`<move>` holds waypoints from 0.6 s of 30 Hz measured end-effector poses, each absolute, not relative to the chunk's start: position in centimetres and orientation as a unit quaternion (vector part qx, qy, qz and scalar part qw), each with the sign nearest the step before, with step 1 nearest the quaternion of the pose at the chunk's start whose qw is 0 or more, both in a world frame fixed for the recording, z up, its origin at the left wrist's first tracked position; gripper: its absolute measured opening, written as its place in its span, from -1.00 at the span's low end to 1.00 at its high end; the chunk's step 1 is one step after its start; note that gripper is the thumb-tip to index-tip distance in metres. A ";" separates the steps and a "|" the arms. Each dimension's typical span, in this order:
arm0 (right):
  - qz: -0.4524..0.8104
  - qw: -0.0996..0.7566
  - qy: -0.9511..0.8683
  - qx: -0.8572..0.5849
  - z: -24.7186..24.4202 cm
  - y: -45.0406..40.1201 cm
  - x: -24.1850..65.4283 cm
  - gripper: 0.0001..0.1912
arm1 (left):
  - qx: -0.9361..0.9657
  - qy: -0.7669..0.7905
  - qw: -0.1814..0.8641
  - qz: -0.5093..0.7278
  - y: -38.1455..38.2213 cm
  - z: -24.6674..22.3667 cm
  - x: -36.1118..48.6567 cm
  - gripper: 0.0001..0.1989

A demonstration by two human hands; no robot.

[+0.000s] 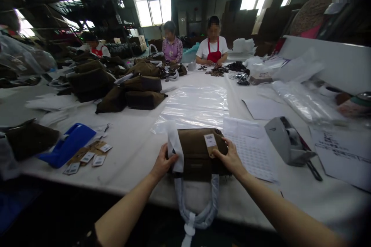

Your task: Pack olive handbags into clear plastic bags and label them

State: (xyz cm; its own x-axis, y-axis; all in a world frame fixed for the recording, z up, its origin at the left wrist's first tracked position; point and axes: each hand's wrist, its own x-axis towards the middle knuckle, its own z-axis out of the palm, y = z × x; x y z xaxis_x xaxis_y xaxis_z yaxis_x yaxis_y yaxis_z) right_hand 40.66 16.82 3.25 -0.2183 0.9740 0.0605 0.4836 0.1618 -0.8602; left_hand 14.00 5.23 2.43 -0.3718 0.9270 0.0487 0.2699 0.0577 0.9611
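Note:
A brown handbag lies at the table's near edge, its wrapped handles hanging down toward me. My left hand grips the bag's left end, with the thumb over a white paper strip that wraps it. At the right end, my right hand clasps the bag, thumb near a tan hang tag with a white barcode label. Under and beyond the bag is a stack of clear plastic bags.
Left are a blue tag tool and several tags. Right are printed sheets, a grey tape dispenser and plastic film. More brown bags are piled at the back left. Two people sit across the table.

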 end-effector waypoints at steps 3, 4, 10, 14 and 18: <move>0.309 0.395 -0.707 -0.499 0.5 14.2 41.7 -0.30 | 0.489 0.643 0.294 0.511 2.7 0.5 15.0 -0.30; 0.294 0.408 -0.715 -0.486 0.1 13.1 42.3 -0.31 | 0.506 0.640 0.280 0.506 1.6 0.1 15.3 -0.29; 0.251 0.429 -0.720 -0.484 -0.6 9.1 44.0 -0.36 | 0.570 0.662 0.216 0.436 -3.1 -0.1 16.4 -0.39; 0.232 0.398 -0.723 -0.515 -0.2 11.2 42.3 -0.35 | 0.540 0.728 0.129 0.402 -0.7 1.6 17.0 -0.39; 0.090 0.372 -0.788 -0.482 1.2 13.9 39.9 -0.42 | 0.574 0.707 -0.004 0.413 3.6 3.6 17.9 -0.40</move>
State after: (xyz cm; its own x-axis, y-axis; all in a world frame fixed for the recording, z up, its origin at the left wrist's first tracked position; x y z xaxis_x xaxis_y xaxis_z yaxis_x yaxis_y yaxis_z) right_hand 39.91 13.93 1.16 -0.2578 0.8272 0.4993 0.6930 0.5184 -0.5011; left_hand 17.92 3.58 3.56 -0.3415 0.8084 0.4796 0.8142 -0.0005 0.5806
